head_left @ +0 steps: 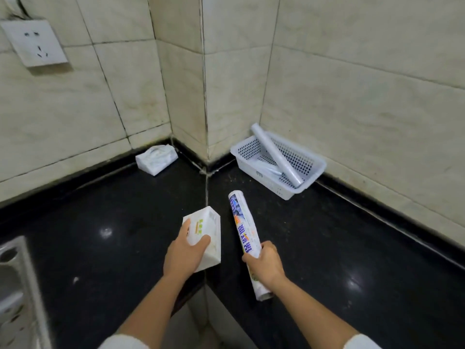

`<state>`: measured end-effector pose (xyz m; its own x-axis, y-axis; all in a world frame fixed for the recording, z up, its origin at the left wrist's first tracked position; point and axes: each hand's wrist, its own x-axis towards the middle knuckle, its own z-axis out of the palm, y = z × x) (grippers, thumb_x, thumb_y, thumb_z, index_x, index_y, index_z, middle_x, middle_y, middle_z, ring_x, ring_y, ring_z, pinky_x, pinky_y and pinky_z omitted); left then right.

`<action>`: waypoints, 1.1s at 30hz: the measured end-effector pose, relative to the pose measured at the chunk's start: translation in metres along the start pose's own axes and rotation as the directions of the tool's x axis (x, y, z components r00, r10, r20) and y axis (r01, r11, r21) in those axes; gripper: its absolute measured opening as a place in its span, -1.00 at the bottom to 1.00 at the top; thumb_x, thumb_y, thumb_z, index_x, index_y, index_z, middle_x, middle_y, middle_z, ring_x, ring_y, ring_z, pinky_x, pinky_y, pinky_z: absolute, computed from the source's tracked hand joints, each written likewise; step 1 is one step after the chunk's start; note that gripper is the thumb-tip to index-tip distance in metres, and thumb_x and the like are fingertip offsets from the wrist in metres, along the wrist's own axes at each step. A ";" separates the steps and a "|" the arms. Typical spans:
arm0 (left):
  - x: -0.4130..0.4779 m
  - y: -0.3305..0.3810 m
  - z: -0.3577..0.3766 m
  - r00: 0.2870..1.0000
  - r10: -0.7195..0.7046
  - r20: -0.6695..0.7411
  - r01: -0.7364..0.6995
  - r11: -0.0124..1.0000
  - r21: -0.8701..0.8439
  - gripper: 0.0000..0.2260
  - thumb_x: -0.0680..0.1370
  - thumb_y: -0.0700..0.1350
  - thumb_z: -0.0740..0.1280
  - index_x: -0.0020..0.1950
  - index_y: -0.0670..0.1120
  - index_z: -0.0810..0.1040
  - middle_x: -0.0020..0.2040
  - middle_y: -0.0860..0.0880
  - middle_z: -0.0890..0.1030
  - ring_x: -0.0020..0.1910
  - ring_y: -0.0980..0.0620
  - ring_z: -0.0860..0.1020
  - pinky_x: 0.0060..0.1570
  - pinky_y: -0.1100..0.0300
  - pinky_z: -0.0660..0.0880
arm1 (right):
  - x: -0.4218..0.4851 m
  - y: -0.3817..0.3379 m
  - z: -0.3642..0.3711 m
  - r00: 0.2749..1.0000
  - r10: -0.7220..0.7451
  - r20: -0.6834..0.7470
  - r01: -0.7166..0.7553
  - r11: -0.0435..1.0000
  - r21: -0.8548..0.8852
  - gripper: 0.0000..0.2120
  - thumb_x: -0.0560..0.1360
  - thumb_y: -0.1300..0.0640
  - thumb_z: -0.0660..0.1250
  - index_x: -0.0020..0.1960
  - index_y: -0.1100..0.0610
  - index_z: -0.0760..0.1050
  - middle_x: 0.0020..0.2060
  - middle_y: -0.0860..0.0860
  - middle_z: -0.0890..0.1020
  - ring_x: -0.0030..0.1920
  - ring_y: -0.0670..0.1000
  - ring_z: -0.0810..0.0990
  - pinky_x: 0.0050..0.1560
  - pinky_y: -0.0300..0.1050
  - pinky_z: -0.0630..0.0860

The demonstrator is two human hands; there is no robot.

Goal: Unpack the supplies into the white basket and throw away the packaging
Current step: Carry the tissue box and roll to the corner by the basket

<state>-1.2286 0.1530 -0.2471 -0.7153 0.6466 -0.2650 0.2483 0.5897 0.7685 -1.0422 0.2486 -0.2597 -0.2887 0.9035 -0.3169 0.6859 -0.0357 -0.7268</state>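
Note:
My left hand (pixel 185 253) grips a white packet (pixel 207 229) with green and orange print, held just above the black counter. My right hand (pixel 265 264) is closed around the lower part of a printed roll in its wrapper (pixel 243 226), which points away from me. The white perforated basket (pixel 305 183) stands at the back right against the wall. An unwrapped pale roll (pixel 274 154) leans across the basket, and another pale roll (pixel 266 168) lies on its bottom.
A second white packet (pixel 156 159) lies in the back corner by the left wall. The black counter (pixel 339 248) runs along tiled walls with a jutting corner. A wall socket (pixel 35 42) is at upper left. A metal rack (pixel 15 293) sits at the left edge.

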 end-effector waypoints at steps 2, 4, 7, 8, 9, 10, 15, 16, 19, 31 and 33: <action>0.036 0.007 -0.006 1.000 -0.012 -0.007 0.012 1.000 0.017 -0.30 0.39 0.26 0.25 0.49 0.24 0.08 0.40 -0.04 0.42 0.25 -0.14 0.45 0.11 0.00 0.40 | 0.034 -0.022 0.007 1.000 0.005 -0.010 -0.005 1.000 -0.001 -0.51 0.35 0.00 0.46 0.12 0.24 0.38 0.09 0.12 0.46 0.07 0.13 0.55 0.07 0.07 0.54; 0.065 0.012 -0.011 0.999 -0.028 -0.017 0.028 0.999 0.021 -0.29 0.38 0.26 0.25 0.48 0.26 0.08 0.38 -0.06 0.43 0.23 -0.15 0.47 0.10 0.00 0.41 | 0.063 -0.040 0.016 0.999 0.032 -0.009 -0.032 0.999 -0.002 -0.51 0.35 -0.01 0.46 0.12 0.24 0.38 0.09 0.13 0.46 0.06 0.14 0.55 0.05 0.07 0.55; 0.110 0.017 -0.018 0.999 -0.022 -0.028 0.024 0.998 0.059 -0.29 0.34 0.29 0.24 0.46 0.28 0.07 0.34 -0.05 0.46 0.19 -0.13 0.49 0.03 0.03 0.41 | 0.100 -0.062 0.034 0.999 0.046 -0.028 -0.046 0.999 0.001 -0.51 0.35 0.00 0.46 0.11 0.25 0.37 0.09 0.14 0.46 0.06 0.13 0.53 0.04 0.03 0.54; 0.124 0.018 -0.020 0.999 -0.026 -0.023 0.028 0.996 0.080 -0.28 0.33 0.30 0.24 0.45 0.30 0.06 0.32 -0.06 0.46 0.17 -0.13 0.50 0.00 0.04 0.40 | 0.110 -0.068 0.040 0.998 0.047 -0.037 -0.048 0.999 -0.001 -0.51 0.35 0.00 0.46 0.10 0.25 0.37 0.08 0.15 0.46 0.07 0.13 0.52 0.05 0.03 0.53; 0.137 0.019 -0.023 1.000 -0.028 -0.015 0.029 0.994 0.102 -0.27 0.32 0.31 0.24 0.45 0.31 0.05 0.30 -0.07 0.46 0.16 -0.14 0.50 -0.01 0.04 0.40 | 0.119 -0.075 0.045 0.998 0.049 -0.046 -0.049 0.999 -0.009 -0.52 0.35 0.01 0.46 0.10 0.25 0.37 0.08 0.15 0.45 0.08 0.13 0.51 0.06 0.02 0.53; 0.150 0.020 -0.025 1.000 -0.024 -0.005 0.025 0.992 0.125 -0.27 0.32 0.31 0.24 0.45 0.31 0.04 0.28 -0.09 0.46 0.15 -0.14 0.50 -0.01 0.03 0.40 | 0.128 -0.081 0.050 0.997 0.050 -0.056 -0.051 0.999 -0.018 -0.52 0.36 0.01 0.46 0.10 0.26 0.36 0.08 0.15 0.45 0.09 0.12 0.49 0.08 0.03 0.52; 0.214 0.026 -0.043 0.997 0.035 0.068 -0.052 0.965 0.258 -0.25 0.35 0.31 0.27 0.44 0.34 -0.03 0.23 -0.09 0.42 0.11 -0.14 0.51 -0.07 0.04 0.38 | 0.153 -0.102 0.070 0.992 0.116 -0.054 -0.117 0.993 -0.024 -0.51 0.35 0.00 0.46 0.08 0.20 0.30 0.11 0.14 0.41 0.14 0.15 0.47 0.15 0.09 0.50; 0.224 0.026 -0.046 0.994 0.055 0.092 -0.079 0.955 0.286 -0.25 0.34 0.31 0.27 0.44 0.34 -0.04 0.23 -0.08 0.41 0.10 -0.14 0.51 -0.08 0.04 0.39 | 0.155 -0.104 0.074 0.990 0.133 -0.039 -0.135 0.990 -0.036 -0.51 0.34 0.01 0.47 0.06 0.17 0.27 0.12 0.14 0.41 0.14 0.15 0.46 0.15 0.08 0.50; 0.255 0.026 -0.059 0.983 0.111 0.147 -0.159 0.913 0.375 -0.21 0.30 0.30 0.28 0.44 0.31 -0.03 0.22 -0.07 0.39 0.11 -0.14 0.50 -0.06 0.00 0.43 | 0.159 -0.106 0.081 0.983 0.183 -0.028 -0.184 0.982 -0.049 -0.48 0.30 0.03 0.50 0.05 0.15 0.25 0.13 0.14 0.40 0.15 0.17 0.46 0.16 0.07 0.48; 0.319 0.025 -0.073 0.950 0.281 0.134 -0.310 0.814 0.491 -0.30 0.43 0.11 0.36 0.49 0.06 0.13 0.41 -0.19 0.26 0.35 -0.22 0.20 0.26 -0.19 0.32 | 0.154 -0.106 0.085 0.976 0.212 -0.043 -0.214 0.976 -0.049 -0.43 0.29 -0.05 0.49 0.12 0.14 0.29 0.08 0.06 0.39 0.14 0.10 0.45 0.18 0.08 0.48; 0.305 0.030 -0.066 0.947 0.313 0.077 -0.304 0.786 0.539 -0.32 0.46 0.11 0.33 0.50 0.02 0.11 0.48 -0.23 0.13 0.44 -0.26 0.08 0.39 -0.20 0.16 | 0.153 -0.107 0.080 0.980 0.193 -0.042 -0.194 0.981 -0.025 -0.35 0.27 -0.13 0.51 0.18 0.15 0.31 0.10 0.05 0.37 0.16 0.08 0.44 0.22 0.07 0.46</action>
<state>-1.4823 0.3353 -0.2663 -0.5491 0.8339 -0.0551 0.7642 0.5277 0.3707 -1.2135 0.3561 -0.2793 -0.1223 0.8969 -0.4250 0.7454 -0.1998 -0.6360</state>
